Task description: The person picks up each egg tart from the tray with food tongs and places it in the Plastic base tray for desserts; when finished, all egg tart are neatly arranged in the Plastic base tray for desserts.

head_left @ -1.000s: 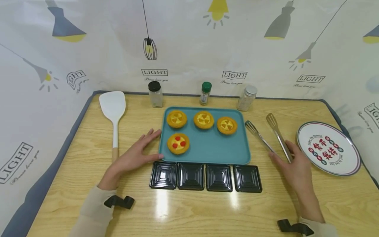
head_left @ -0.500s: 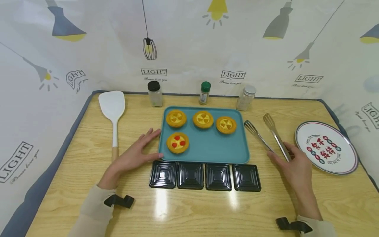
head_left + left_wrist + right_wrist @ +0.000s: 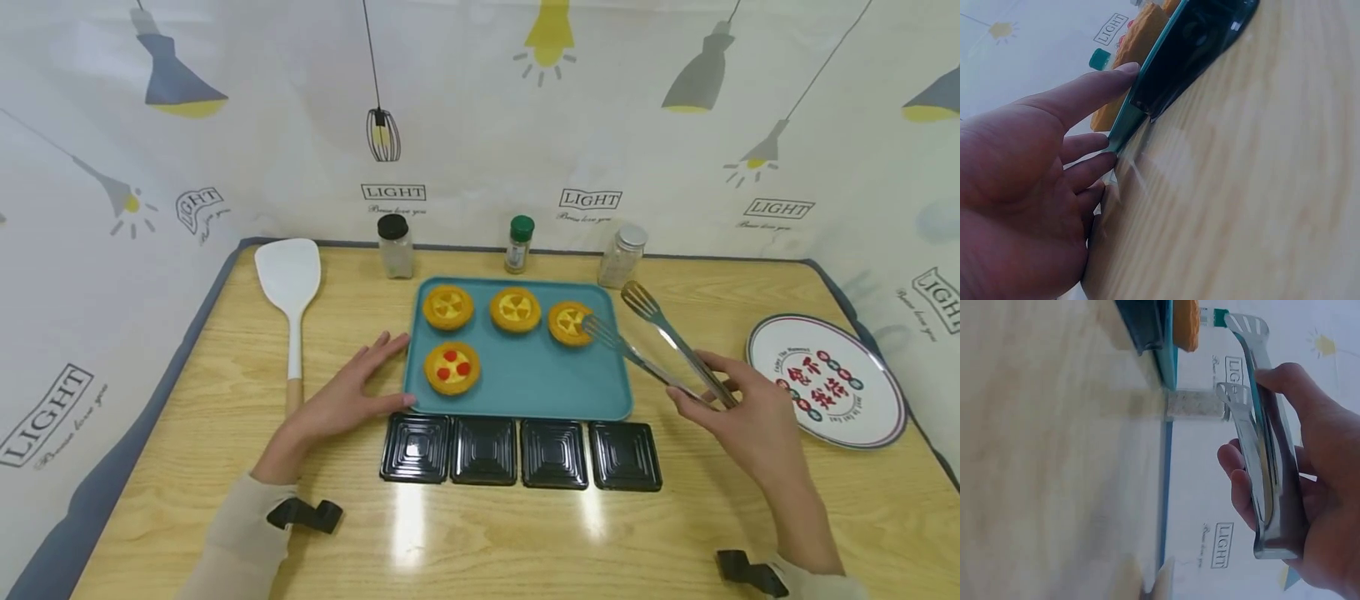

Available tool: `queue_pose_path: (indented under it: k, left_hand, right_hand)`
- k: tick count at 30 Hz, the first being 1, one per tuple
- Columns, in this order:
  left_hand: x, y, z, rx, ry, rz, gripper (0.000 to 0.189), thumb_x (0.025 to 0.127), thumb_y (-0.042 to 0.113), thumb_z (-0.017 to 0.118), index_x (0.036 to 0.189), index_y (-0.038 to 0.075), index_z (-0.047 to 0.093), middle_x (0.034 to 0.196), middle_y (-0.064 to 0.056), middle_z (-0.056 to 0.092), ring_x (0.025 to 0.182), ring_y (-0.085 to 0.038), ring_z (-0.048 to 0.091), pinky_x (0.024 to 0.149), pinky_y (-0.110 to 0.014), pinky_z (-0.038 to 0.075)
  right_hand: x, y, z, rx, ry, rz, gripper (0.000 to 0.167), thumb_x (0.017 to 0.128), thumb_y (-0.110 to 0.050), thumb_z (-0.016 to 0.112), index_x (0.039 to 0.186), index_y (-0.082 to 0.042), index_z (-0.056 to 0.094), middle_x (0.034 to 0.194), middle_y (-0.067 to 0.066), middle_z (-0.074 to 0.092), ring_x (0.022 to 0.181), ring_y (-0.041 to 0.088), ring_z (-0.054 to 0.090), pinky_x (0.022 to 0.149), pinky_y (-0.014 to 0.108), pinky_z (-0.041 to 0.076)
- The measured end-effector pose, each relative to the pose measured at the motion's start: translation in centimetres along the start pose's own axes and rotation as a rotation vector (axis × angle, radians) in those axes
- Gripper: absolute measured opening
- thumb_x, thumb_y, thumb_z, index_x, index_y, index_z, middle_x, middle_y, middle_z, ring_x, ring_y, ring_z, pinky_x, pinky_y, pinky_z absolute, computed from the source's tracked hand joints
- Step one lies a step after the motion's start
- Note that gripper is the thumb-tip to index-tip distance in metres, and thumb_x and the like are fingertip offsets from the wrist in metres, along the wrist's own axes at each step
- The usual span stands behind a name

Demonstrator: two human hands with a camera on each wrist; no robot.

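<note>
Saw white spatula [image 3: 293, 310] lying on wooden table [image 3: 517, 542] at left | spotted black-capped jar [image 3: 395, 250], green-capped jar [image 3: 518, 247], silver-capped jar [image 3: 622, 258] standing in a row along the back | noted round printed plate [image 3: 832, 377] at right | saw lamp-patterned wall covering [image 3: 465, 100] behind.

Lamp-printed backdrop [image 3: 465, 100], wooden table [image 3: 510, 542] (glossy)

You held spread silver tongs [image 3: 1286, 494] aloft, one tip above the right side of the flat blue tray [image 3: 525, 375].
</note>
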State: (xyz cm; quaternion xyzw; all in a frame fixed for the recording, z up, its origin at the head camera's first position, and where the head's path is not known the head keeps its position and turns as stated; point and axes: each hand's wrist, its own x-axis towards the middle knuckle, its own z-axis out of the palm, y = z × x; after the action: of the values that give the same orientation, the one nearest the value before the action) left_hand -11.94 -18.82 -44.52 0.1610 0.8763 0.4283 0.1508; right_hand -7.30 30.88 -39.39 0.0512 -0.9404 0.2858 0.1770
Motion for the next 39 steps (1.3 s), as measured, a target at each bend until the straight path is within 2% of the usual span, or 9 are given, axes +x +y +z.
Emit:
queue_pose_path:
  k: [2, 4, 9, 16, 30, 39]
  left_hand:
    - [-0.1, 0.0, 0.0, -0.001, 0.000, 0.001, 0.087, 0.086, 0.051, 0.071, 0.157, 0.030, 0.024, 0.163, -0.009, 0.005, 0.146, -0.041, -0.001, 0.113, -0.064, 0.005]
    - [-0.1, 0.0, 0.0, -0.003, -0.001, 0.003, 0.087, 0.086, 0.051, 0.071, 0.157, 0.029, 0.024, 0.163, -0.009, 0.005, 0.146, -0.041, -0.001, 0.113, -0.064, 0.005]
    - [-0.1, 0.1, 0.0, -0.008, 0.002, 0.024, 0.087, 0.086, 0.049, 0.072, 0.157, 0.028, 0.025, 0.163, -0.009, 0.007, 0.147, -0.037, 0.001, 0.116, -0.059, 0.004]
    - [0.0, 0.1, 0.1, -0.016, -0.002, 0.019, 0.086, 0.086, 0.049, 0.072, 0.156, 0.028, 0.026, 0.163, -0.009, 0.008, 0.147, -0.037, 0.001, 0.115, -0.060, 0.004]
    - [-0.1, 0.2, -0.1, -0.012, 0.003, -0.003, 0.086, 0.086, 0.051, 0.071, 0.156, 0.029, 0.026, 0.163, -0.009, 0.007, 0.146, -0.041, 0.001, 0.113, -0.064, 0.007]
    - [0.0, 0.2, -0.1, -0.005, 0.002, 0.007, 0.086, 0.086, 0.050, 0.071, 0.156, 0.029, 0.026, 0.163, -0.010, 0.008, 0.146, -0.041, 0.001, 0.113, -0.064, 0.007]
  right_hand:
    - [0.5, -0.6, 0.1, -0.015, -0.022, -0.049, 0.057, 0.071, -0.029, 0.089, 0.120, -0.008, 0.069, 0.093, 0.011, 0.072, 0.061, 0.007, 0.060, 0.051, 0.016, 0.042]
    - [0.9, -1.1, 0.1, -0.049, -0.038, -0.079, 0.058, 0.071, -0.034, 0.089, 0.118, -0.007, 0.070, 0.085, 0.010, 0.071, 0.058, 0.012, 0.058, 0.047, 0.021, 0.040]
    - [1.9, -1.9, 0.3, -0.113, -0.084, -0.098, 0.060, 0.072, -0.044, 0.086, 0.116, -0.008, 0.070, 0.072, 0.004, 0.065, 0.055, 0.014, 0.053, 0.044, 0.028, 0.037]
    - [2.5, -2.3, 0.7, -0.163, -0.144, -0.070, 0.064, 0.074, -0.053, 0.082, 0.119, -0.010, 0.069, 0.079, 0.006, 0.068, 0.061, 0.016, 0.059, 0.047, 0.030, 0.041]
    - [2.8, -2.4, 1.1, -0.201, -0.126, -0.113, 0.057, 0.074, -0.048, 0.083, 0.116, -0.010, 0.071, 0.080, 0.007, 0.067, 0.057, 0.014, 0.057, 0.042, 0.028, 0.038]
    - [2.7, -2.3, 1.3, -0.222, -0.107, -0.129, 0.056, 0.074, -0.046, 0.084, 0.115, -0.010, 0.072, 0.083, 0.009, 0.069, 0.057, 0.015, 0.057, 0.040, 0.029, 0.038]
